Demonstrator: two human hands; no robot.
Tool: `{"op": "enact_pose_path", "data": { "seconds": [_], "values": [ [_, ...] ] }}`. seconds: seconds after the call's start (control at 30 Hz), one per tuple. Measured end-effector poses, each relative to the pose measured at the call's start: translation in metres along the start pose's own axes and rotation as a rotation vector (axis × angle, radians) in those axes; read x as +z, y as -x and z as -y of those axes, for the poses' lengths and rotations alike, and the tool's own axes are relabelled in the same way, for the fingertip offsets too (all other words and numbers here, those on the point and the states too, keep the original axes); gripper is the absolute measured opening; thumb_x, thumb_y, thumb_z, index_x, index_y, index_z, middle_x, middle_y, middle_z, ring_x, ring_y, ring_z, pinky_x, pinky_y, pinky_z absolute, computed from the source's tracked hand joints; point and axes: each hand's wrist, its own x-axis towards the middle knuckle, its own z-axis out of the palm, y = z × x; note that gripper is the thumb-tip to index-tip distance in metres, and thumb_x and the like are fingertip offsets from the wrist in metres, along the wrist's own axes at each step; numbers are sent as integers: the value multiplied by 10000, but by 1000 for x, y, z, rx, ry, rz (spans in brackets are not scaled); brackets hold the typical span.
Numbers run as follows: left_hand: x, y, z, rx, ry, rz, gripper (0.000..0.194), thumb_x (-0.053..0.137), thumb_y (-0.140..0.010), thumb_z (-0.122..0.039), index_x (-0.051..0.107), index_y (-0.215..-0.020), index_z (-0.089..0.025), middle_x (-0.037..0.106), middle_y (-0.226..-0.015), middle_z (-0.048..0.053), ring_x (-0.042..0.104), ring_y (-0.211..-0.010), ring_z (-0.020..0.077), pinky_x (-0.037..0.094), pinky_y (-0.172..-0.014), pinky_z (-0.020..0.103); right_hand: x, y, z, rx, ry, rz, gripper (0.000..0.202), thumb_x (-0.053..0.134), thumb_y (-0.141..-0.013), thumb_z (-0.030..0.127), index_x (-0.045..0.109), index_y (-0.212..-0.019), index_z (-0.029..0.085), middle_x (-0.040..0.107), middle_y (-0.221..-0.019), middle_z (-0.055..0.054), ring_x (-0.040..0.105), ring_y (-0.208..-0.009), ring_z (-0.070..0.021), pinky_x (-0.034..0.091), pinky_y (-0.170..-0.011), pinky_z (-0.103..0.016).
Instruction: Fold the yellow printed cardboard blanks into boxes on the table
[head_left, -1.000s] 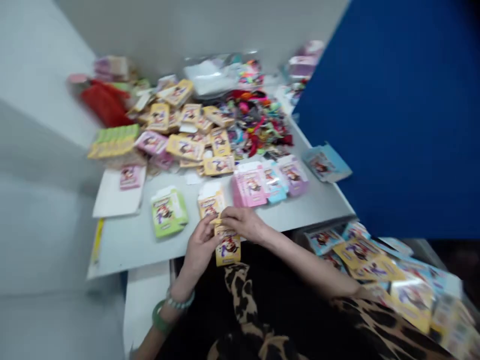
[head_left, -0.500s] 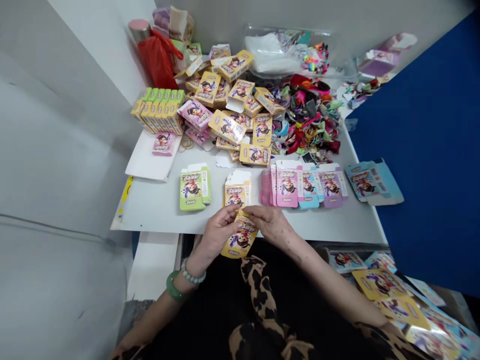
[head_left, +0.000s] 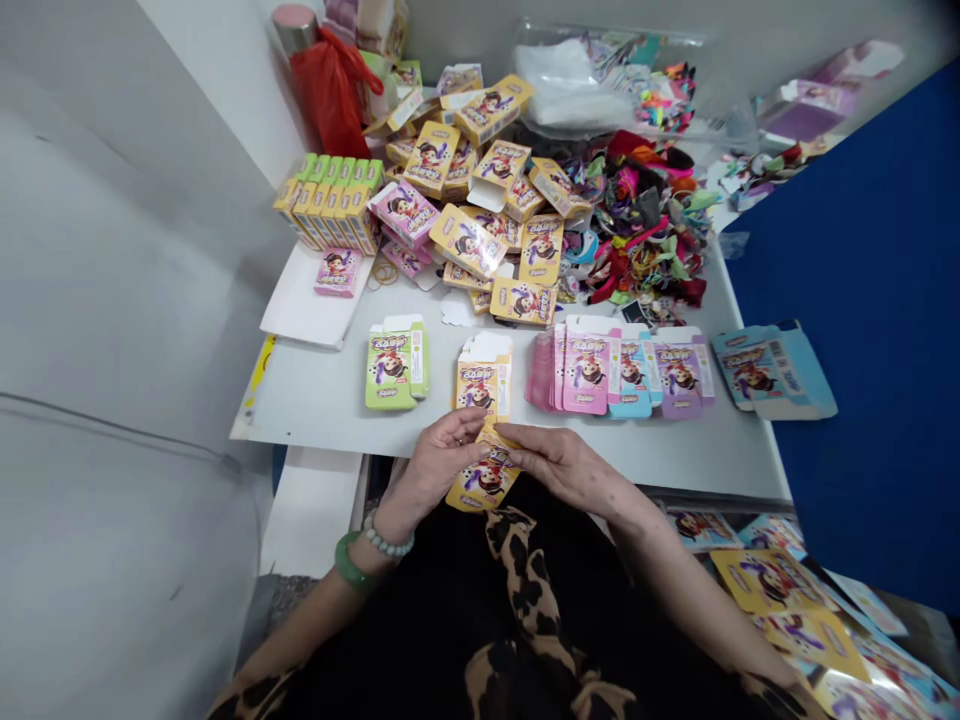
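Between my two hands is a yellow printed card box [head_left: 484, 480], held upright near my body at the table's front edge. My left hand [head_left: 442, 455] grips its left side and upper part, the thumb across the front. At its upper right, my right hand [head_left: 559, 460] pinches the top end with bent fingers; the fingertips partly hide that end. Just beyond lies a flat yellow box blank [head_left: 481, 380] on the table. A green flat box [head_left: 394, 370] rests to its left. To the right, pink flat boxes [head_left: 587, 375] overlap blue [head_left: 632, 375] and purple [head_left: 679, 375] ones.
Filled-out yellow and pink boxes [head_left: 469, 240] are heaped at the back, beside a pile of colourful hair ties [head_left: 637, 220]. A block of upright boxes [head_left: 330, 210] stands left on white paper. A blue box blank [head_left: 772, 370] overhangs the right edge. Printed sheets [head_left: 780, 590] lie below right.
The view has shifted slightly, so the table contents appear displaced. My right hand's fingers have slid a little down the box's top right side; the box stays between both hands.
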Motion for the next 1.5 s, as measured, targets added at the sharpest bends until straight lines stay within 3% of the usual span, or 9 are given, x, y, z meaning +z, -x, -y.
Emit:
{"op": "enact_pose_path", "data": {
  "seconds": [0.2, 0.47, 0.63, 0.83, 0.93, 1.03, 1.2, 1.33, 1.5],
  "values": [
    [0, -2, 0, -42, -30, -49, 501, 916, -624, -288, 738, -1078, -171, 785, -1009, 71, 723, -903, 209, 574, -865, 348, 10, -3, -5, 30, 39, -32, 355, 511, -980, 324, 706, -1265, 246, 716, -1268, -66, 686, -1160, -241, 553, -1001, -395],
    [-3, -6, -11, -30, 31, -201, 463, 918, -627, -297, 742, -1039, -179, 783, -960, 53, 697, -817, 172, 551, -785, 295, 34, -15, -27, -36, -85, -401, 315, 561, -949, 351, 741, -1171, 217, 749, -1150, -114, 710, -1048, -239, 571, -941, -395],
    [-3, -9, -20, -30, -50, -96, 354, 935, -588, -306, 728, -836, -161, 753, -801, 27, 654, -728, 153, 526, -723, 269, 28, -27, -30, 85, -285, -276, 303, 605, -880, 418, 766, -979, 182, 749, -929, -81, 688, -816, -206, 562, -723, -310],
    [-3, -7, -23, 30, -76, -235, 344, 896, -619, -394, 716, -809, -170, 727, -774, 15, 632, -705, 151, 509, -688, 256, 24, -33, -15, 163, -321, -173, 357, 652, -813, 416, 728, -1087, 199, 717, -874, -40, 623, -724, -165, 508, -631, -266],
    [-5, -6, -29, 55, -97, -284, 474, 846, -673, -476, 708, -1027, -193, 750, -940, 45, 662, -753, 178, 530, -708, 292, 2, -54, 4, 216, -331, -142, 315, 677, -755, 375, 726, -1007, 192, 691, -746, -21, 585, -592, -146, 466, -520, -243],
    [-7, -4, -33, 105, -183, -353, 523, 825, -671, -498, 694, -1072, -190, 740, -1063, 74, 672, -806, 193, 527, -719, 300, -40, -99, 33, 196, -357, -307, 329, 696, -706, 343, 712, -992, 181, 683, -729, -12, 569, -543, -129, 455, -487, -230],
    [-10, 1, -24, 19, -286, -308, 382, 798, -649, -447, 701, -886, -164, 711, -802, 40, 627, -707, 162, 478, -666, 270, -83, -173, 59, -22, -431, -570, 578, 633, -722, 367, 602, -1274, 199, 722, -1008, -47, 691, -749, -151, 560, -679, -275],
    [-17, 2, -17, -23, -306, -292, 342, 775, -665, -410, 686, -878, -157, 673, -715, 17, 613, -663, 140, 459, -638, 250, -52, -171, 38, 13, -233, -452, 457, 615, -709, 333, 683, -1134, 180, 736, -973, -53, 696, -754, -163, 561, -701, -294],
    [-26, -4, -10, -14, -315, -349, 427, 759, -733, -376, 632, -1074, -151, 649, -739, -6, 628, -636, 127, 486, -614, 238, -13, -110, 4, 152, -20, -336, 202, 578, -784, 267, 734, -882, 183, 736, -860, -40, 711, -836, -218, 551, -843, -371]
  ]
}}
